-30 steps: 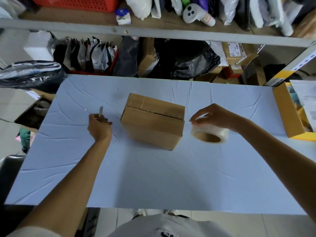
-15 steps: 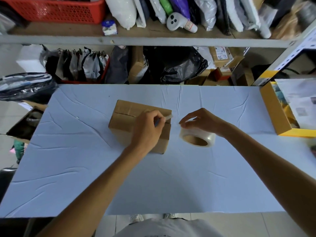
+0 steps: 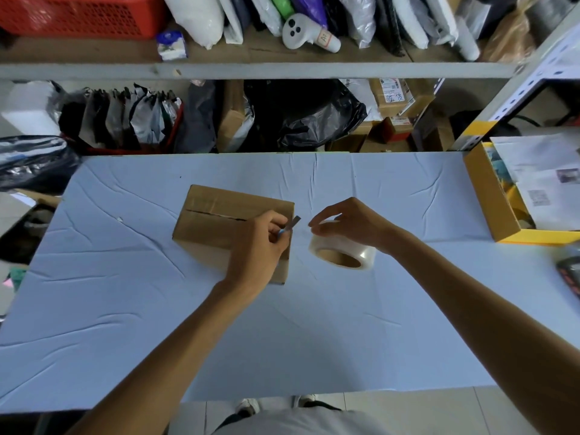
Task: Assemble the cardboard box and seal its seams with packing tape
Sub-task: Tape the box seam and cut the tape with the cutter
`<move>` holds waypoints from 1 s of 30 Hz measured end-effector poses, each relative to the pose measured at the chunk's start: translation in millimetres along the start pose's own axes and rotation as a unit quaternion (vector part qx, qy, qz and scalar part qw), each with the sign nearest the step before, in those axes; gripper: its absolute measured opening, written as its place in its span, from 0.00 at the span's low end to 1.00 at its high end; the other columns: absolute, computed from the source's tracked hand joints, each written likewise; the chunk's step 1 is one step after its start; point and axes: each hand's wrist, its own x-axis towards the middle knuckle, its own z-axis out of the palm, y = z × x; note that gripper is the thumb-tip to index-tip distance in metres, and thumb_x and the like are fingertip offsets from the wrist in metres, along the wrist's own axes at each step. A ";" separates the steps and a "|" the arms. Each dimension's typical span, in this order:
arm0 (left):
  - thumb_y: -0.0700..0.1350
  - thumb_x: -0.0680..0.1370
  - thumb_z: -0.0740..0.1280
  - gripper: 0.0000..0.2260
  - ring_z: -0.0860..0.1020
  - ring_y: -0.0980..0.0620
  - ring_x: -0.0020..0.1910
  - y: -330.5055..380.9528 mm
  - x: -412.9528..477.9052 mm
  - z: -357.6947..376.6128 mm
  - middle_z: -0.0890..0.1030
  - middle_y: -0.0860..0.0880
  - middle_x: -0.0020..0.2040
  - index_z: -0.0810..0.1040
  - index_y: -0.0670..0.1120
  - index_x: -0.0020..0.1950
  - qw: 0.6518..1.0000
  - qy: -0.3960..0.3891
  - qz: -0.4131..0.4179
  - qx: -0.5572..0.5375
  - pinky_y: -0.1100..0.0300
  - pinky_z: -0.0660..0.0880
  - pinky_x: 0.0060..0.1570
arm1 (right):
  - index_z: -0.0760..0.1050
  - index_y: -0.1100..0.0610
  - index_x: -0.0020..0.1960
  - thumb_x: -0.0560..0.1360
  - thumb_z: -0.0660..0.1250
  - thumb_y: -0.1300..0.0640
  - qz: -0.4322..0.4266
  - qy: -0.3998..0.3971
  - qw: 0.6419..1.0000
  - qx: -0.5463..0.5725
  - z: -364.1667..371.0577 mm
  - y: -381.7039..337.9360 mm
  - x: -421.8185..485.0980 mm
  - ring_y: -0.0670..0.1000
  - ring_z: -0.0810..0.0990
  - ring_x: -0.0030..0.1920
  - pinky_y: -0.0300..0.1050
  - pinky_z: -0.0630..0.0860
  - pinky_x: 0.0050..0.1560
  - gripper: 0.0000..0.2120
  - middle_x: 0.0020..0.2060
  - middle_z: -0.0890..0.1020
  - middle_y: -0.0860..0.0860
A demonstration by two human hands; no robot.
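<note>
A closed brown cardboard box sits on the pale blue table, its top flaps meeting in a dark seam. My left hand is over the box's right end, shut on a small utility knife whose grey blade points right toward the tape. A roll of clear packing tape lies flat just right of the box. My right hand rests on top of the roll, fingers pinching at its near-left edge.
An open yellow-edged cardboard box with papers stands at the table's right end. A shelf unit crammed with bags, parcels and a red basket runs along the far side. A dark object lies at the right edge.
My left hand has carried the knife from the table left of the box across to the box's right end, near the tape. My right hand has stayed on the roll.
</note>
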 end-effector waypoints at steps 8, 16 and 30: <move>0.38 0.72 0.72 0.02 0.79 0.56 0.35 2.1 -3.6 6.8 0.80 0.53 0.32 0.82 0.42 0.43 1.000 0.017 0.019 -0.004 0.60 0.77 0.34 | 0.84 0.51 0.52 0.74 0.71 0.51 0.013 -0.002 1.000 0.001 2.4 1.7 -0.2 0.44 0.79 0.44 0.31 0.70 0.41 0.09 0.46 0.83 0.45; 0.37 0.71 0.73 0.03 0.79 0.55 0.34 -3.1 1.1 12.5 0.82 0.49 0.35 0.81 0.41 0.42 1.000 0.021 0.017 -0.004 0.65 0.76 0.36 | 0.84 0.51 0.52 0.74 0.71 0.52 0.010 -0.002 1.000 0.003 3.2 2.9 1.8 0.49 0.81 0.49 0.33 0.71 0.44 0.08 0.50 0.84 0.48; 0.39 0.70 0.74 0.04 0.80 0.53 0.32 -6.9 13.2 14.4 0.81 0.50 0.33 0.80 0.43 0.38 0.999 -0.029 -0.001 0.016 0.53 0.80 0.37 | 0.85 0.50 0.52 0.74 0.71 0.53 -0.003 -0.004 1.000 -0.022 5.6 4.1 7.9 0.51 0.81 0.50 0.43 0.76 0.51 0.08 0.49 0.85 0.48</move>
